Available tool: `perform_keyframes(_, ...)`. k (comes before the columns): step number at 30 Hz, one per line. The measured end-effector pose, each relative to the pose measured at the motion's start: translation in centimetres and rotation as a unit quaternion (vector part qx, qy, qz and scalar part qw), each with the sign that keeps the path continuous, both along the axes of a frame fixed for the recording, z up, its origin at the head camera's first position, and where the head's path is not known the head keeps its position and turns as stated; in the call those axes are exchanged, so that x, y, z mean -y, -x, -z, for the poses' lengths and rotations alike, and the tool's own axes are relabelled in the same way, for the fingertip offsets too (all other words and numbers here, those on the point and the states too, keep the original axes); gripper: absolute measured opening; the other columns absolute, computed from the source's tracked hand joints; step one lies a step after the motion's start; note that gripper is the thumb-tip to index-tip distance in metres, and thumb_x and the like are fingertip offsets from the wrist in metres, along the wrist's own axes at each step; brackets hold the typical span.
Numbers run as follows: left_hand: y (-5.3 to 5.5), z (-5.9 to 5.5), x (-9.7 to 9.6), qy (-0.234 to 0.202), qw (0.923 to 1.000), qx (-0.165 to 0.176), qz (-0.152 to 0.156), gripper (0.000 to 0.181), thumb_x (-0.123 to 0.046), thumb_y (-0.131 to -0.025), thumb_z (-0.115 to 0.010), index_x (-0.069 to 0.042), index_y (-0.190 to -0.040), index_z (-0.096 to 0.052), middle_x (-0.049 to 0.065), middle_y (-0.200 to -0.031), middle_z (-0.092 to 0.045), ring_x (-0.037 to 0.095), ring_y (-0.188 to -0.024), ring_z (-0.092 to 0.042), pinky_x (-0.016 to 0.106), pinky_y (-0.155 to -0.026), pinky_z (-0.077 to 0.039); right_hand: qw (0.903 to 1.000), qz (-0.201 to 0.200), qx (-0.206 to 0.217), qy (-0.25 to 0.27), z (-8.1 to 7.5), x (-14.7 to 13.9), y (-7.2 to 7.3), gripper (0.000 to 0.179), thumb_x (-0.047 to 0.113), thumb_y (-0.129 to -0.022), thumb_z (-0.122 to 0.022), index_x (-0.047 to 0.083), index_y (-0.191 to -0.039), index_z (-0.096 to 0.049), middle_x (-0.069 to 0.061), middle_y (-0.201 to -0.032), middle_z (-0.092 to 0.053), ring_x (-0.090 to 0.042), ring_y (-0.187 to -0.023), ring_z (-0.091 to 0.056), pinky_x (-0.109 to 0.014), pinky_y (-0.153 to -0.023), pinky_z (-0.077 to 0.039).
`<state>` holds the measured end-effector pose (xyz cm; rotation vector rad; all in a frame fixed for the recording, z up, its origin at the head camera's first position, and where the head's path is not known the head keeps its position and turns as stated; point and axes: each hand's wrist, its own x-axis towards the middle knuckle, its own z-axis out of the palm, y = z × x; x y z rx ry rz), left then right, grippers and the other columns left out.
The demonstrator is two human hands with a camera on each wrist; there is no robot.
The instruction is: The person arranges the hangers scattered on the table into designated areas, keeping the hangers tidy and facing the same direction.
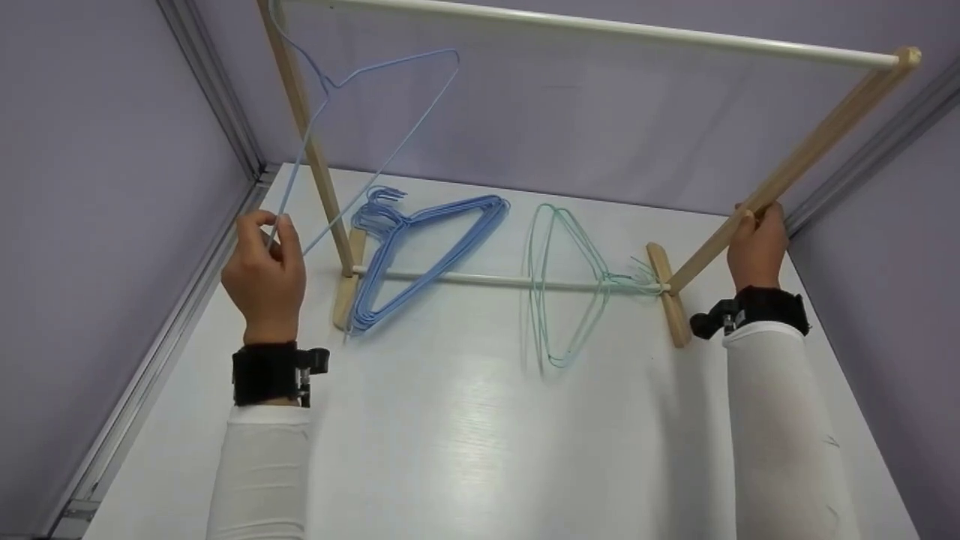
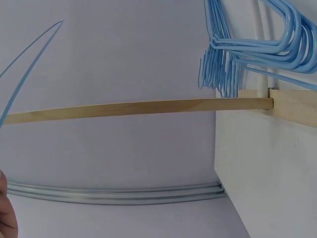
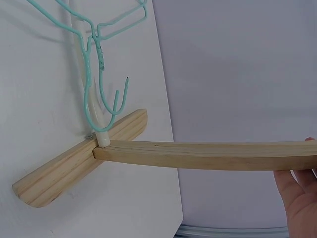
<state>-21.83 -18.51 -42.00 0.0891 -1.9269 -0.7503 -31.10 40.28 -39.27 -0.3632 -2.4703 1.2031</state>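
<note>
My left hand (image 1: 266,281) pinches a blue wire hanger (image 1: 328,86) by its lower part between thumb and fingers. The hanger is raised, its hook reaching the top edge of the head view by the left end of the white upper rod (image 1: 600,27). In the left wrist view, one corner of this hanger (image 2: 35,60) shows beside the wooden post. On the other side, my right hand (image 1: 757,247) grips the rack's right wooden post (image 1: 787,176), low down with the thumb in front.
Several blue hangers (image 1: 386,259) lie bunched over the left end of the lower rod (image 1: 480,279). A few mint-green hangers (image 1: 600,270) lie across its right part, hooks toward the right foot (image 1: 679,322). Purple walls (image 1: 90,150) enclose the white table (image 1: 450,420).
</note>
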Motion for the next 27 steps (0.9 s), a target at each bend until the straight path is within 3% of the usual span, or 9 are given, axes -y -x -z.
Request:
perform_keyframes(11, -0.4, 0.8, 0.7, -0.045, 0.9989, 0.004, -0.012, 0.028, -0.020, -0.102, -0.061, 0.007, -0.099, -0.061, 0.021, -0.071, -0.055, 0.029, -0.061, -0.053, 0.034, -0.060, -0.032, 0.9999, -0.002, -0.010, 0.009, 0.0, 0.0, 0.0, 0.043, 0.019, -0.111, -0.028, -0.002, -0.147, -0.037, -0.017, -0.148, -0.050, -0.027, -0.134, -0.049, -0.032, -0.108, -0.040)
perform_keyframes(19, -0.7, 1.8, 0.6, -0.105, 0.9943, 0.012, -0.015, 0.031, -0.021, -0.103, -0.060, 0.009, -0.096, -0.061, 0.024, -0.084, -0.056, 0.031, -0.075, -0.055, 0.033, -0.068, -0.037, 0.9999, -0.007, -0.001, 0.008, 0.1, -0.1, 0.0, 0.044, 0.021, -0.111, -0.028, -0.001, -0.148, -0.037, -0.018, -0.149, -0.047, -0.028, -0.137, -0.047, -0.033, -0.109, -0.039)
perform_keyframes(24, -0.7, 2.9, 0.7, -0.151, 0.9883, 0.019, -0.006, 0.030, -0.022, -0.102, -0.062, 0.008, -0.099, -0.060, 0.017, -0.087, -0.056, 0.018, -0.079, -0.053, 0.026, -0.071, -0.037, 0.9999, -0.006, 0.002, 0.010, 0.1, -0.1, 0.0, 0.044, 0.021, -0.111, -0.028, -0.002, -0.148, -0.036, -0.018, -0.149, -0.047, -0.028, -0.137, -0.047, -0.033, -0.109, -0.039)
perform_keyframes(27, -0.8, 3.6, 0.7, -0.178, 0.9837, 0.025, 0.005, 0.030, -0.024, -0.101, -0.063, 0.006, -0.100, -0.059, 0.005, -0.087, -0.056, 0.007, -0.080, -0.052, 0.020, -0.070, -0.039, 1.0000, -0.003, 0.001, 0.007, 0.2, -0.1, 0.0, 0.044, 0.022, -0.111, -0.028, -0.001, -0.148, -0.037, -0.018, -0.149, -0.048, -0.028, -0.136, -0.047, -0.033, -0.109, -0.039)
